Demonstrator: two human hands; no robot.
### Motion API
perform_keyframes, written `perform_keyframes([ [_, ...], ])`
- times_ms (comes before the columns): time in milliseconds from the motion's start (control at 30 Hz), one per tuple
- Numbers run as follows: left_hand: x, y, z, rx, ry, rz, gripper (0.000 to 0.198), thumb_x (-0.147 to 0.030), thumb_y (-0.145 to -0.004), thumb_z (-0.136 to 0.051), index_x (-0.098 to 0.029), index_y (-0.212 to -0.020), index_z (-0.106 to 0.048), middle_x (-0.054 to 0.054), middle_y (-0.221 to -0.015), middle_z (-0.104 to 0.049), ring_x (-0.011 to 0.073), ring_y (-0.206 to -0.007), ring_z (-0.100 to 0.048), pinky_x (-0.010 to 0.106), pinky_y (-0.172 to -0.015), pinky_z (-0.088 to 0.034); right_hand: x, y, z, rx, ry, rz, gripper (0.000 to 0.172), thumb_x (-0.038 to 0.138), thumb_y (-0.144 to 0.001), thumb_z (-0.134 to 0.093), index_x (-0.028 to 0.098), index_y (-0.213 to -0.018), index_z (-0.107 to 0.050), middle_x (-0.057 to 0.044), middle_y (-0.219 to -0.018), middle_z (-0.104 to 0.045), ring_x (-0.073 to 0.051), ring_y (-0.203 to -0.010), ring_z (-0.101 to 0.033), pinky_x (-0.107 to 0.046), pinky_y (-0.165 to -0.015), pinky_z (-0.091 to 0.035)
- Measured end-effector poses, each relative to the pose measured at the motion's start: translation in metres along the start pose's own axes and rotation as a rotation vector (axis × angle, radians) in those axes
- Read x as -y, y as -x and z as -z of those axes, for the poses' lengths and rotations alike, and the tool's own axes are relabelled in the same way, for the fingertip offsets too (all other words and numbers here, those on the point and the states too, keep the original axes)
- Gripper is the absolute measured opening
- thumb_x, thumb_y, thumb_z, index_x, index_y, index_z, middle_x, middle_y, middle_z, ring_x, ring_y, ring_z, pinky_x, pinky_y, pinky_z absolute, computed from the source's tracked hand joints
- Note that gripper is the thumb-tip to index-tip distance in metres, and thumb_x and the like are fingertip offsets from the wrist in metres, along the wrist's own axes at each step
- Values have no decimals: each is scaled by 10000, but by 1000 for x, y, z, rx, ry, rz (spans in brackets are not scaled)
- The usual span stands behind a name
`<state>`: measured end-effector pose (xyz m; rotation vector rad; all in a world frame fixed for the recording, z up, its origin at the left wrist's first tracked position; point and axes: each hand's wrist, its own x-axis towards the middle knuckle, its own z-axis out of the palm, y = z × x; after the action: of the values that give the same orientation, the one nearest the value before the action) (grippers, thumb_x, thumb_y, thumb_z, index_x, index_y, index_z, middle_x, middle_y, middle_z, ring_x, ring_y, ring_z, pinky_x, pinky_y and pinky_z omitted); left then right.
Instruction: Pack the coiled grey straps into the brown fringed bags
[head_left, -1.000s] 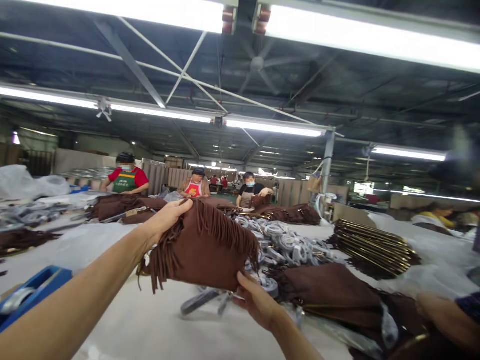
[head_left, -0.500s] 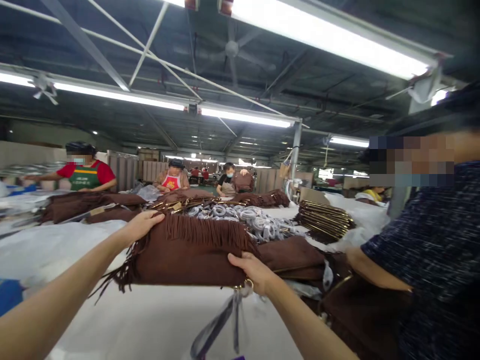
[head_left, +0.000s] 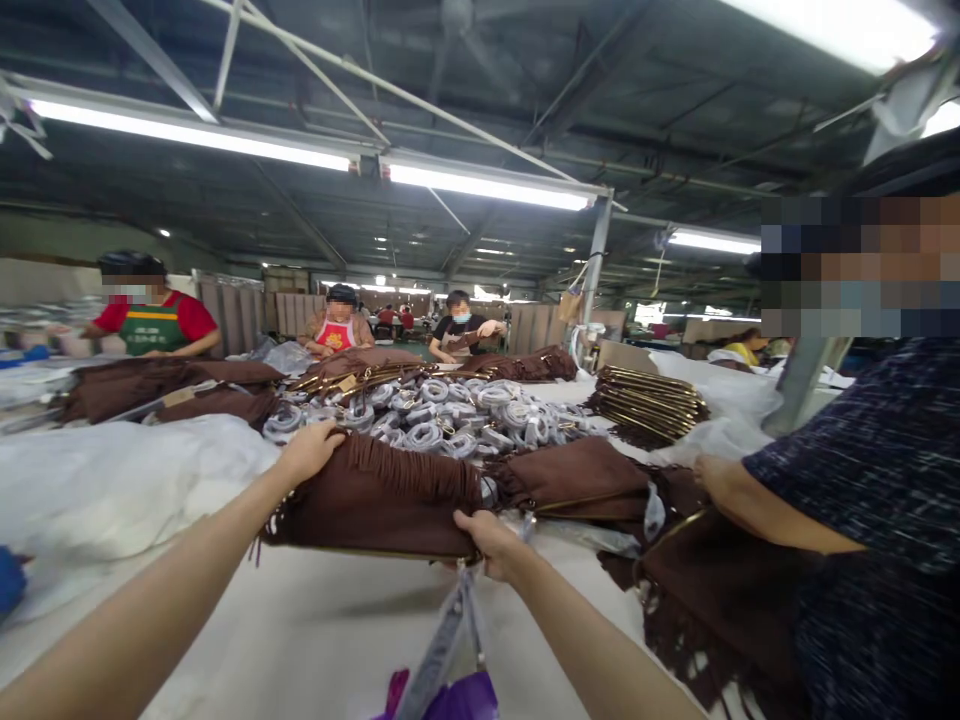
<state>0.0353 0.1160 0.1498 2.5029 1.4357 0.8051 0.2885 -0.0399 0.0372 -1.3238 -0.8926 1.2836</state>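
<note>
Lowered and leveled within the past second, a brown fringed bag (head_left: pixel 375 505) remains in work, seemingly unfinished: left hand (head_left: pixel 310 453) gripping its upper corner, right hand (head_left: pixel 493 545) clasping the lower, wrapped strap (head_left: pixel 439 640) dangling over a pale table (head_left: pixel 300 630). Beyond sit coiled straps (head_left: pixel 431 415), then co-workers (head_left: pixel 169 325).

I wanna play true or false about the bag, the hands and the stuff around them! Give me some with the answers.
1. The left hand and right hand hold a brown fringed bag. True.
2. The bag's fringe is white. False: the fringe is brown.
3. A grey strap hangs below the bag. True.
4. The grey coils are on the floor. False: the grey coils lie on the table.
</note>
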Motion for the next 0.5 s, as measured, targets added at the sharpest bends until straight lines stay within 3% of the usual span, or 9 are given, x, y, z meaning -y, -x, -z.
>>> perform_keyframes([
  [100,-3,34,-33,69,-89,-34,294,-181,-776,-444,-138,-1031,-584,162,-1068,-661,288,-1039,-591,405,-921,-415,-15,14,5,-156,313,77,77,211,-847,-570,155,-827,-618,-65,-861,-680,-227,-923,-627,-320,-804,-468],
  [233,-32,91,-57,228,-95,-222,209,-223,-867,-400,-192,-802,-597,76,-889,-671,219,-885,-617,321,-825,-443,-16,40,26,-267,672,214,145,146,-856,-497,169,-909,-630,-115,-1106,-620,-262,-1167,-495,-352,-988,-324],
  [333,-72,131,-69,324,-70,-329,199,-236,-866,-428,-205,-785,-607,44,-849,-682,199,-820,-635,290,-753,-462,-17,59,32,-218,866,281,182,154,-814,-549,220,-948,-652,-75,-1074,-642,-235,-1091,-551,-312,-957,-336],
  [400,-101,151,-81,385,-95,-311,207,-309,-852,-471,-189,-872,-638,75,-856,-710,244,-813,-663,334,-731,-492,-24,67,26,-183,964,288,215,180,-766,-606,217,-971,-658,-67,-943,-680,-241,-969,-610,-306,-883,-381],
  [500,-134,164,-105,456,-160,-219,436,-460,-876,-423,-123,-943,-691,180,-918,-733,345,-903,-684,450,-791,-521,-38,67,13,-200,1064,285,309,211,-797,-548,141,-1090,-617,-104,-844,-700,-267,-855,-646,-329,-785,-417],
])
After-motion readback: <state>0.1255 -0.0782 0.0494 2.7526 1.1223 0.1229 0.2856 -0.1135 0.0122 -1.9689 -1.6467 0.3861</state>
